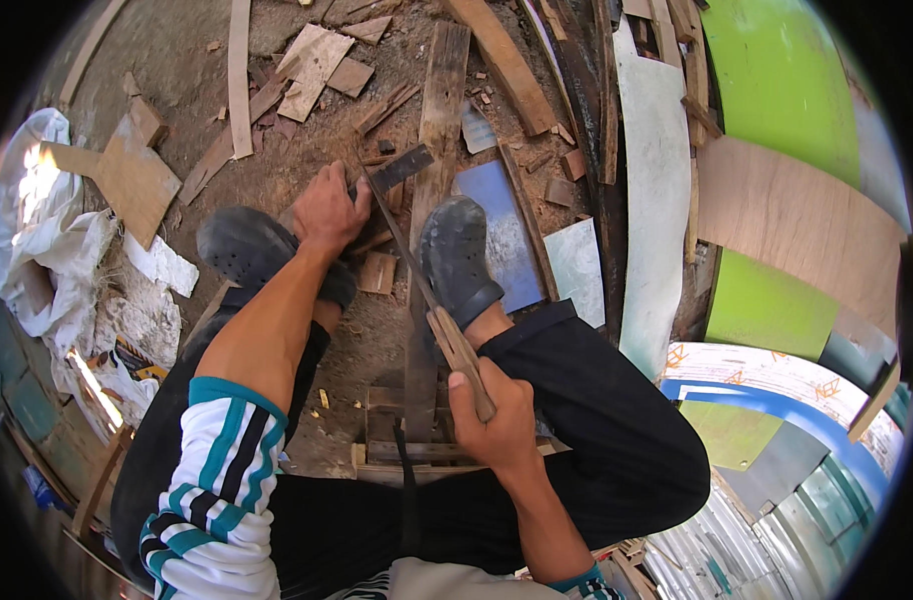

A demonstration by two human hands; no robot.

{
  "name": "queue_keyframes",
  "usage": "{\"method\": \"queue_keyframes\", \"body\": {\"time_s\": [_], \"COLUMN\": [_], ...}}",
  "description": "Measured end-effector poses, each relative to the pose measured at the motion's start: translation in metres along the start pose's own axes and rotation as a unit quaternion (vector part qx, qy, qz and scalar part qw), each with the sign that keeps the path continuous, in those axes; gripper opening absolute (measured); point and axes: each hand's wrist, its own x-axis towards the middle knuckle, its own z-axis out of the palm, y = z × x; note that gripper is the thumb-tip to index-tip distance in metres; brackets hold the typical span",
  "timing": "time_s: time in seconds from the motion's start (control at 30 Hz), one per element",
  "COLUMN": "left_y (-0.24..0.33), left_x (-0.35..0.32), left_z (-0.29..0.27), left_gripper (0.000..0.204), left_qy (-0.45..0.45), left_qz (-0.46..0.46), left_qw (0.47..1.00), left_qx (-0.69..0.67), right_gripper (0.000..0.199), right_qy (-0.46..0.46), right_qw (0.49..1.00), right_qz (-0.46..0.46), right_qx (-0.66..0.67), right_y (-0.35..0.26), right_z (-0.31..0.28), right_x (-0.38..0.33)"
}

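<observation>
My right hand is wrapped round the wooden handle of a handsaw. Its narrow blade slants up and left, its far end at a short dark strip. My left hand is closed round the left end of that strip, with its fingertips partly hidden. The strip's other end rests on a long weathered wooden beam that runs away from me between my legs. My right foot in a dark clog presses on or beside the beam; I cannot tell which. The other clog stands left of my left hand.
Plywood offcuts and wood scraps lie on the dirt floor ahead. A crumpled white sack is at the left. Long boards, green panels and corrugated metal sheets crowd the right. A blue sheet lies beside my right foot.
</observation>
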Motion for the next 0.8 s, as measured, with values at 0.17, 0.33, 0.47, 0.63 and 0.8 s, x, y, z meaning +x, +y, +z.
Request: {"method": "queue_keyframes", "body": {"time_s": [0.17, 0.33, 0.47, 0.63, 0.8], "left_y": [0.003, 0.007, 0.004, 0.003, 0.005], "left_x": [0.000, 0.001, -0.001, 0.000, 0.005], "left_z": [-0.002, -0.012, -0.005, -0.006, -0.004], "left_gripper": [0.038, 0.038, 0.036, 0.036, 0.035], "left_qy": [-0.008, -0.018, -0.002, 0.009, -0.019], "left_qz": [-0.003, -0.016, -0.045, -0.106, -0.109], "left_qw": [1.000, 1.000, 0.998, 0.993, 0.993], "left_qx": [0.005, 0.006, -0.036, -0.052, -0.031], "right_gripper": [0.024, 0.023, 0.021, 0.024, 0.022], "right_qy": [-0.009, -0.019, -0.008, -0.032, -0.057], "right_qw": [0.999, 0.999, 0.997, 0.999, 0.996], "right_qz": [-0.014, 0.027, -0.057, 0.017, 0.054], "right_qx": [-0.039, 0.008, -0.049, -0.013, -0.040], "right_y": [0.029, 0.009, 0.035, 0.038, 0.011], "right_z": [0.033, -0.014, 0.021, 0.014, -0.017], "right_x": [0.045, -0.004, 0.043, 0.030, -0.005]}}
